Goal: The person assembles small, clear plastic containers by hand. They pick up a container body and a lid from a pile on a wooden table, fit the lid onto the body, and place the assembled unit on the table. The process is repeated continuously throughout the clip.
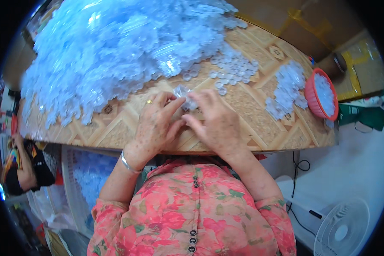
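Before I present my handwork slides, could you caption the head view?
Left hand and right hand around a clear plastic piece, near heaped translucent pieces on a wood-patterned tabletop.

A head-worn fisheye looks down from close above the table point(252, 107)

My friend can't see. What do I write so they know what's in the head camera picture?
A person's left hand and right hand meet at some clear plastic over a patterned table. A huge heap of bluish, see-through pieces fills the far left; a pink-red basket of pale ones is at the right.
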